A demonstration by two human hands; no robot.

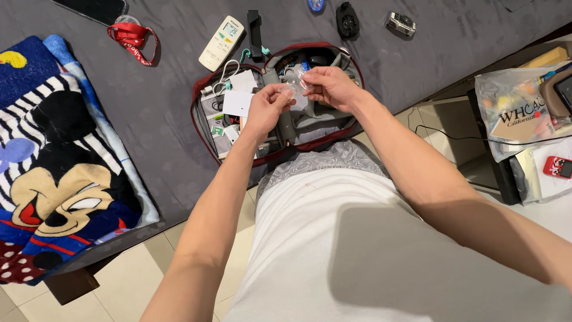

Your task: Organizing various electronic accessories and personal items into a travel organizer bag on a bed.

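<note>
Both hands, left hand (266, 105) and right hand (329, 85), pinch a small clear plastic packet (296, 87) above the open maroon-edged grey organiser case (310, 122); packet not yet stowed.

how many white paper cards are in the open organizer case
2 show: one white card beside the left hand, and another white card just above it by the white cable. More may be hidden under the hands.
</note>
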